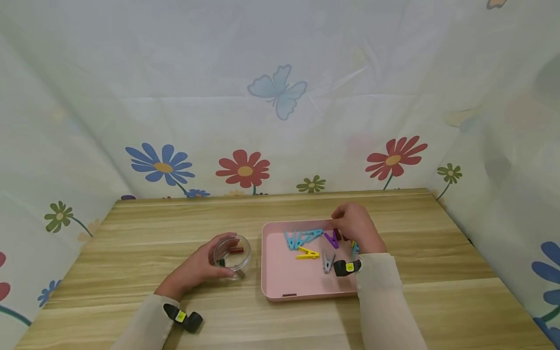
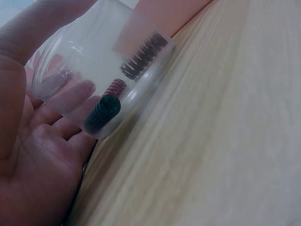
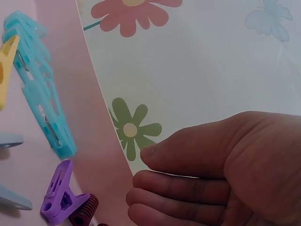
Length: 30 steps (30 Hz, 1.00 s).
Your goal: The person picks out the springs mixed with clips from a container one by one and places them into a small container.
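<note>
Watching remotely, I see the left hand [image 1: 203, 265] gripping a clear jar [image 1: 241, 261] of springs [image 1: 236, 251] at lower centre, the right hand [image 1: 356, 227] loosely extended, perhaps touching the pink tray [image 1: 284, 277], right of centre.

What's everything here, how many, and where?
Table: one, tan, beneath
Backdrop: one, white, flowered, behind table
Tray: one, pink, on table
Clips: at least six, light blue, yellow, purple, grey, in tray
Ribbed strip: one, dark, tray's near edge
Cup: one, clear, left of tray
Springs: at least three, green, dark red, in cup and tray
Sleeves: two, cream, foreground
Wrist devices: two, black and yellow, at sleeves
Left hand: one, bare, holding cup
Right hand: one, bare, at tray
</note>
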{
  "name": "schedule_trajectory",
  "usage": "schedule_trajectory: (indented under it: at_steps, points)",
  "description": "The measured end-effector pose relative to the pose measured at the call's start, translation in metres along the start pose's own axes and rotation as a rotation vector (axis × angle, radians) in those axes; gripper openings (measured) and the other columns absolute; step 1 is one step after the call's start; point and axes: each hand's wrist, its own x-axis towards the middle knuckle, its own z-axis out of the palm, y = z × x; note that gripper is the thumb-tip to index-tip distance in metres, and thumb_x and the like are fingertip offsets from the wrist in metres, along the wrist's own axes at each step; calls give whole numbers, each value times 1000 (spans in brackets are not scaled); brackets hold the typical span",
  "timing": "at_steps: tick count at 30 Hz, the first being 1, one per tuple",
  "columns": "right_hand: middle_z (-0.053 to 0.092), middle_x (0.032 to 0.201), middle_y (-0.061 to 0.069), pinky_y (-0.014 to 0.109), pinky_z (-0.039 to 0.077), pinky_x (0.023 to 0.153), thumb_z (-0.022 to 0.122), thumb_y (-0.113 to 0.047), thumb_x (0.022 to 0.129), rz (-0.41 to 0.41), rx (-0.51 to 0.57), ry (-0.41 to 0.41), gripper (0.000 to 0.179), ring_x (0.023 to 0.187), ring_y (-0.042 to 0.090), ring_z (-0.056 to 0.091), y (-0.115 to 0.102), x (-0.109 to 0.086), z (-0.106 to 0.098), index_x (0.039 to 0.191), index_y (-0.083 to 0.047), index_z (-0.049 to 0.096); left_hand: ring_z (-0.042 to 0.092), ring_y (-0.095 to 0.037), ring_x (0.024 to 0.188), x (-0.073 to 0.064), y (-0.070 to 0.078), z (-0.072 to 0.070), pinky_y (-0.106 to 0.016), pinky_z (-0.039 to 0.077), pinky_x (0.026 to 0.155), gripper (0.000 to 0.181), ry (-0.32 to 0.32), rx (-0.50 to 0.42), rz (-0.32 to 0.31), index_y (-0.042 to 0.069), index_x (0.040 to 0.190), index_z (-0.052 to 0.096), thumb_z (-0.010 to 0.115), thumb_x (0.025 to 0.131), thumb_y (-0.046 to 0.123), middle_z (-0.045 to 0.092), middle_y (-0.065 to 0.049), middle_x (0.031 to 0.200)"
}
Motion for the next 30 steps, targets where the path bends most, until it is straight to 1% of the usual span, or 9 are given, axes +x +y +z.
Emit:
schedule_trajectory:
  at_steps: [6,16,26,30]
  points:
    - [68,95,11,26,51,59,68,-24,91,5,-28,2,30,74,22,60,1,1,1,115,-6,67,34,-28,144,1,-3,-1,-7,34,103,80,-3,-5,12,31,145,36,80,79,20,42,-5,152]
    - [67,97,10,26,51,63,65,-20,92,39,-50,-18,25,80,23,60,3,4,3,113,-7,68,33,-30,144,1,-5,-2,-6,33,102,80,-11,-17,34,29,145,36,80,79,18,41,-7,152]
    - [68,93,8,27,52,65,67,-19,91,50,-59,-27,20,81,23,60,7,7,4,108,-9,72,32,-30,144,1,-4,-1,-6,33,103,81,-12,-26,31,28,145,36,81,79,18,41,-7,152]
    - [67,94,9,27,52,65,66,-17,92,50,-55,-29,18,81,23,60,8,7,5,107,-8,72,33,-29,144,1,-3,-1,-7,33,103,82,-8,-17,21,28,146,36,81,78,19,41,-7,152]
